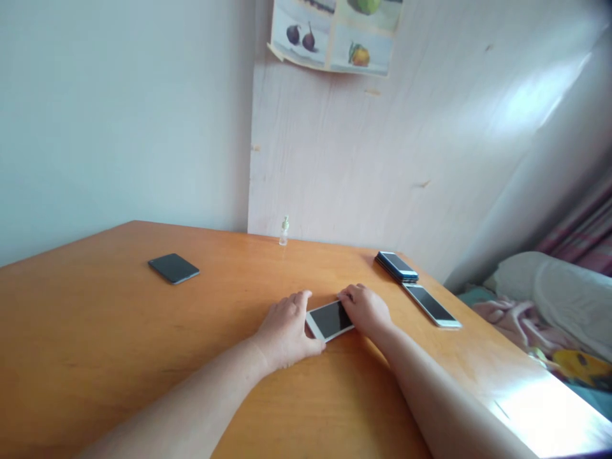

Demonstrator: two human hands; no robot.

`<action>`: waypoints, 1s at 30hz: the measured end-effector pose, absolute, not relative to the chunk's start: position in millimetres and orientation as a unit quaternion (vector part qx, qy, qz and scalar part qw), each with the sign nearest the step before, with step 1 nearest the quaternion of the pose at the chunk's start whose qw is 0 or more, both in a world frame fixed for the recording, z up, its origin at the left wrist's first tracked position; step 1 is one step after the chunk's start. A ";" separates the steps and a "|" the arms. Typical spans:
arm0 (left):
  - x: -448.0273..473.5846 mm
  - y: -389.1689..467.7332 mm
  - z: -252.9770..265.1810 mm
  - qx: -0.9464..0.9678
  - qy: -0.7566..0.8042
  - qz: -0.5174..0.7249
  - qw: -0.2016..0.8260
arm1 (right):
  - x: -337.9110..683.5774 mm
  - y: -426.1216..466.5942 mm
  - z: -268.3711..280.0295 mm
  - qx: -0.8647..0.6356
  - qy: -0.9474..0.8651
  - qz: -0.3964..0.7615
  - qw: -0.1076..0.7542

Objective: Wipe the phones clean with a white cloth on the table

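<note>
A white phone [329, 320] with a dark screen facing up lies on the wooden table, between my two hands. Round its left end curves my left hand [289, 331], thumb and fingers spread apart. The thumb is by the phone's near corner, and the fingertips stand a little off its far corner. My right hand [366, 310] covers the right end and grips it, with the fingers bent over the far edge; its thumb is hidden.
A second white phone [433, 306] lies at the right, touching or close to a stack of phones [396, 266]. A dark phone [173, 268] is at the left. Against the wall stands a small clear bottle [284, 233]. The table's [95, 331] right edge borders a bed with bedding [554, 306].
</note>
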State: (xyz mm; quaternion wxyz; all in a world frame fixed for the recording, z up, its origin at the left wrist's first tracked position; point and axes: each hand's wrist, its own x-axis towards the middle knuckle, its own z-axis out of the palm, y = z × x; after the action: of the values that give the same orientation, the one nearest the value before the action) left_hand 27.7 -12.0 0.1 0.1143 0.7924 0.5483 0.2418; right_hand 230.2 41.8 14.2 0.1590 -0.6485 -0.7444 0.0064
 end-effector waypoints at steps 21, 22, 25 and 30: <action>23.1 -9.2 -0.2 0.793 0.545 0.239 0.131 | 197.6 9.9 13.1 -0.520 -0.834 0.045 0.177; 22.9 -8.6 -1.0 0.793 0.543 0.243 0.131 | 190.0 5.2 13.5 -0.490 -0.853 0.053 0.172; 22.0 -8.4 -1.3 0.788 0.546 0.246 0.141 | 190.2 9.5 18.2 -0.521 -0.838 0.045 0.160; 21.3 -11.6 3.2 0.784 0.550 0.235 0.165 | 238.0 39.6 23.7 -0.690 -0.708 0.013 0.148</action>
State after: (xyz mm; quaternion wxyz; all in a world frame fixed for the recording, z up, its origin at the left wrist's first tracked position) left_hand 21.3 -11.6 3.2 0.1651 0.7843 0.5497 0.2353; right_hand 238.0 39.6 23.7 0.1475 -0.6902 -0.7083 0.0129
